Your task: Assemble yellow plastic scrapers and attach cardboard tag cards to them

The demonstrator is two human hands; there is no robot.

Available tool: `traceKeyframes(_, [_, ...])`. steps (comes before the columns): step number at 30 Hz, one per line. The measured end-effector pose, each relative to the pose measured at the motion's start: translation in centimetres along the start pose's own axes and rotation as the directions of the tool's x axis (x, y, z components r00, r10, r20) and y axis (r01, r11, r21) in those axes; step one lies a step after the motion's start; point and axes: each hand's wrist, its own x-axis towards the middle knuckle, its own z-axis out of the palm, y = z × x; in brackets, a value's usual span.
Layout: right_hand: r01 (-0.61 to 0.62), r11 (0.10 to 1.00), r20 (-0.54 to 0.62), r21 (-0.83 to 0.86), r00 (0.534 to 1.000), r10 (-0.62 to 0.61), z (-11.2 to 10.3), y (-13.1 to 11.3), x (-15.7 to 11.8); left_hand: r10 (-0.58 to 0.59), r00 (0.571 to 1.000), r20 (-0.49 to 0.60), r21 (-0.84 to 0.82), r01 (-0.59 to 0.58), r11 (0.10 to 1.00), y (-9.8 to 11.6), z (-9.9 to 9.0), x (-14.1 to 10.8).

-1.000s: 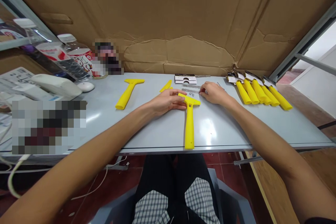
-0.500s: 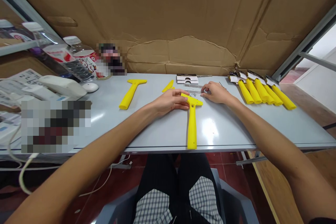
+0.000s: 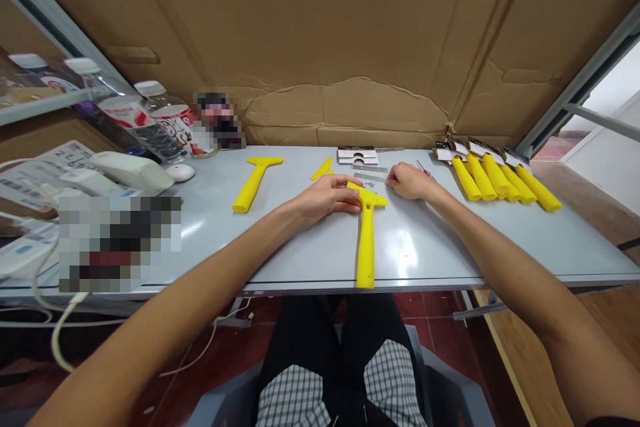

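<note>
My left hand point(image 3: 330, 199) pinches the head of a yellow T-shaped handle point(image 3: 367, 240), whose grip end lies at the table's front edge. To its right, my right hand point(image 3: 407, 181) has its fingers drawn together at the end of a thin metal strip point(image 3: 371, 178). Small screws point(image 3: 369, 185) lie between the hands. Another metal strip point(image 3: 370, 168) rests just behind. Beyond it is a black-and-white card pack point(image 3: 357, 155). Small yellow pieces point(image 3: 323, 169) lie behind my left hand, and a second yellow handle point(image 3: 251, 185) is farther left.
Several yellow handles with cards point(image 3: 495, 177) lie at the right, with a screwdriver point(image 3: 425, 169) left of them. Bottles point(image 3: 167, 117), a white mouse point(image 3: 181, 173), a white device point(image 3: 133, 172) and cables crowd the left. A cardboard wall point(image 3: 320, 33) stands behind the table.
My right hand's fingers have closed more at the strip's end, and the screwdriver behind it shows more. The whole view has shifted slightly. My left hand keeps its hold on the handle.
</note>
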Motion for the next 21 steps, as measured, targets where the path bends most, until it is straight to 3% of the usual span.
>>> traceKeyframes(8, [0.083,0.996,-0.067,0.016,0.994,-0.081,0.5,0.8,-0.5,-0.004,1.000,0.031,-0.024,0.005,1.000,-0.1,-0.2,0.2])
traceKeyframes(15, [0.056,0.998,-0.161,-0.004,0.985,-0.056,1.1,0.4,-0.4,0.022,0.998,0.062,-0.027,-0.020,0.999,-0.5,-0.5,0.5])
traceKeyframes(21, [0.033,0.999,-0.105,0.004,0.994,-0.032,0.8,0.5,0.0,0.022,0.999,0.042,-0.027,-0.021,0.999,-0.7,-0.6,0.7])
